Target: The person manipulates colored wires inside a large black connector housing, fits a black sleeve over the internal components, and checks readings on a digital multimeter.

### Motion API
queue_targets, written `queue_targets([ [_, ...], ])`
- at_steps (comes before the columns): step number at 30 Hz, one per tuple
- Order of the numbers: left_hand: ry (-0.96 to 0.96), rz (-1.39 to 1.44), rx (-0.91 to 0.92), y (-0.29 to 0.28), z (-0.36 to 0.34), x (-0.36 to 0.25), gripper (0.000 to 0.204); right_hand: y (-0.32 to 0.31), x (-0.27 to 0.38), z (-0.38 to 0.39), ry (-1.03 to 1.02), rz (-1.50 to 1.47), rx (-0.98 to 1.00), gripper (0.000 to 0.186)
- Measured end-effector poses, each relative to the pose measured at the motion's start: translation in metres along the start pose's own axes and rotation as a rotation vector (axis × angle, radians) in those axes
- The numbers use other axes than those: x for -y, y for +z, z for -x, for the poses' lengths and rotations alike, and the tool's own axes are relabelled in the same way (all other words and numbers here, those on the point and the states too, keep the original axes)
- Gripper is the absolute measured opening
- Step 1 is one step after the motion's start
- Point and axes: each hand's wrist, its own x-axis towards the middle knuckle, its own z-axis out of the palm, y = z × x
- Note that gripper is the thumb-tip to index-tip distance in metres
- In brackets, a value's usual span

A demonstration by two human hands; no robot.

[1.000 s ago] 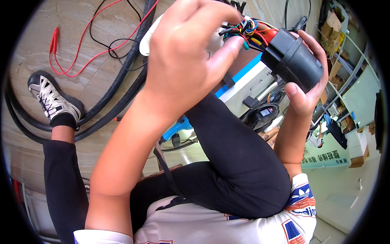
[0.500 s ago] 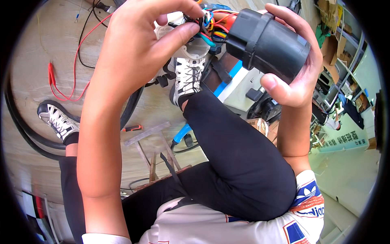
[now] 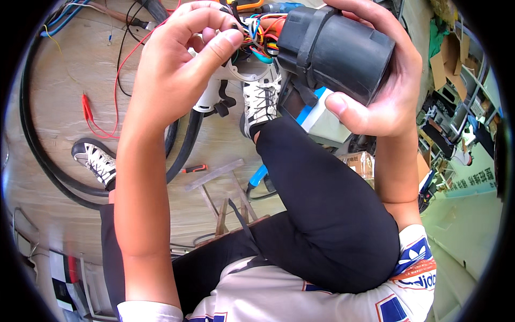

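Note:
My right hand [image 3: 394,88] is wrapped around a black cylindrical plug housing [image 3: 343,53], held tilted at the upper right. From its left end comes a bundle of coloured wires [image 3: 259,35], red, yellow, blue, white and green. My left hand [image 3: 179,67] is at the left end of that bundle, thumb and forefinger pinched together. A thin dark strand shows by its fingertips, but what they grip is too small to make out. Below the wires is a white casing [image 3: 205,99] with an open round rim, partly hidden by my left hand. A thick black cable [image 3: 186,147] runs down from it.
Red test leads with a clip [image 3: 87,107] lie on the floor at left, near looped black cable [image 3: 27,107]. A red-and-black handled tool [image 3: 195,168] lies beside a small wooden stool [image 3: 217,174]. Cardboard boxes [image 3: 359,162] and cluttered shelving [image 3: 464,86] stand to the right.
My left fingertips have drawn a little left, away from the plug housing, and more of the wires shows. My right hand keeps its hold. The whole view has shifted slightly.

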Motion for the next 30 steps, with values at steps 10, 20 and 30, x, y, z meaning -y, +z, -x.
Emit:
queue_targets([
  [10,-0.222,0.188,0.075,-0.006,-0.007,-0.007,0.019,-0.005,0.012,-0.001,-0.023,0.008,0.097,0.087],
  [20,-0.336,0.371,0.091,0.002,0.01,0.005,0.021,-0.011,0.034,0.025,0.041,0.283,0.147,0.078],
  [30,-0.246,0.189,0.012,0.037,0.02,0.007,0.017,-0.01,0.054,0.049,0.124,0.284,0.057,0.07],
])
